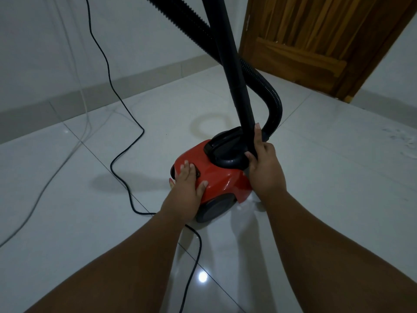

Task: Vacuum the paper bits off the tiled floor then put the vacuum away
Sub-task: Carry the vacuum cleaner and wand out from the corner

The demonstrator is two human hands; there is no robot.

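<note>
A red canister vacuum [216, 175] with a black handle sits on the pale tiled floor [90, 199] in the middle of the view. My left hand [188, 184] lies flat on its red top, fingers straight over a dark switch. My right hand [262, 163] grips the lower end of the black rigid tube [234, 71], which stands upright over the canister. The ribbed black hose [274, 102] loops down behind the tube into the canister. A few paper bits [404, 141] lie on the floor at the far right.
A black power cord [108, 71] runs from the upper left across the floor, behind my left arm and out at the bottom. A white cable [74, 75] trails along the left wall. A wooden door [316, 41] stands at the back right.
</note>
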